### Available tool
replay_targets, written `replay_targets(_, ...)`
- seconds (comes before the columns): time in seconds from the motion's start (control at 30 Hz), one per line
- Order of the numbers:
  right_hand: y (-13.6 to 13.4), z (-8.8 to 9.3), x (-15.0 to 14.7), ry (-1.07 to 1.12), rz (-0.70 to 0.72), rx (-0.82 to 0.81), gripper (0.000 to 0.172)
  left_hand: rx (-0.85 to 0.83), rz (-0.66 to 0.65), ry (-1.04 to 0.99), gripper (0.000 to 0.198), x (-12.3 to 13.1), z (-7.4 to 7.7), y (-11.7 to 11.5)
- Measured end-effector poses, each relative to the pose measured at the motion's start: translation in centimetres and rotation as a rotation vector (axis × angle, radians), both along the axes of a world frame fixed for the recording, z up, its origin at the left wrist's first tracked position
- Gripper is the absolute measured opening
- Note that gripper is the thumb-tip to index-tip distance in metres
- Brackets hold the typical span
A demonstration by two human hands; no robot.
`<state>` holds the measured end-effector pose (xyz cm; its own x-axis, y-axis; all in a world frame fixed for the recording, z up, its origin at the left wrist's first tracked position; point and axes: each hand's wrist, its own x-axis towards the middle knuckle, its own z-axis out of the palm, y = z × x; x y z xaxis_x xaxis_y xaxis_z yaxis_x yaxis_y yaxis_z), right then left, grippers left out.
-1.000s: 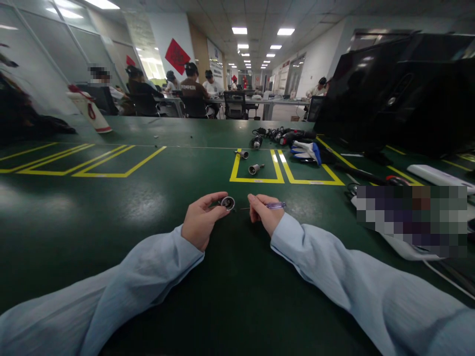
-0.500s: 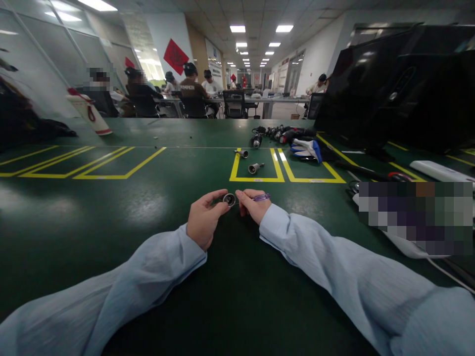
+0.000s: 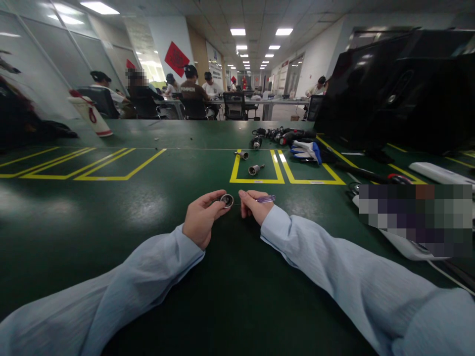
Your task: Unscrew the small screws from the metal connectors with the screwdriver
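Between its thumb and fingers, my left hand (image 3: 203,217) holds a round metal connector (image 3: 226,200), its open end turned toward me. My right hand (image 3: 257,206) is closed on a slim screwdriver with a clear purple handle (image 3: 265,199). The thin shaft points left at the connector, and a small gap shows between its tip and the rim. Beyond my hands, one metal connector (image 3: 254,170) lies inside a yellow taped box, with another connector (image 3: 243,155) behind it.
A coiled black cable (image 3: 272,132) and blue-white gloves (image 3: 306,151) lie behind the taped boxes. Black monitors (image 3: 389,94) and a white power strip (image 3: 441,173) are at the right. A white cup (image 3: 91,114) stands back left. People sit at far desks.
My left hand has shifted slightly left with the connector. My right hand has moved slightly right with the screwdriver, so the gap between the hands is wider and the thin shaft shows.
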<state>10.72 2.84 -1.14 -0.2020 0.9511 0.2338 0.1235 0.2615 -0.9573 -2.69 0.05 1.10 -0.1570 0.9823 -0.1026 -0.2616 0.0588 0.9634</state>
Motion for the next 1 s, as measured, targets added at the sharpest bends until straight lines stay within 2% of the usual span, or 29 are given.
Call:
replay_targets(0.17,-0.9,0.1,0.5,0.204,-0.018,0.005,0.044,-0.013,-0.017,-0.052,0.025,-0.4,0.4,0.0)
replay_targets(0.27,-1.7,0.4,0.5,0.248,-0.008,0.059,0.044,-0.017,-0.024,-0.056,0.025,-0.4,0.4,-0.1)
replay_targets(0.37,-2.5,0.8,0.4,0.164,0.025,0.137,0.044,0.0,-0.046,-0.045,0.028,-0.3,0.5,-0.3)
replay_targets(0.6,-2.9,1.3,-0.2,-0.057,-0.003,0.263,0.04,0.049,-0.064,0.042,0.035,-0.2,0.8,-0.8)
replay_targets(1.0,-3.0,1.0,-0.6,-0.09,-0.008,0.357,0.037,0.1,-0.052,0.048,0.032,-0.3,0.3,-0.6)
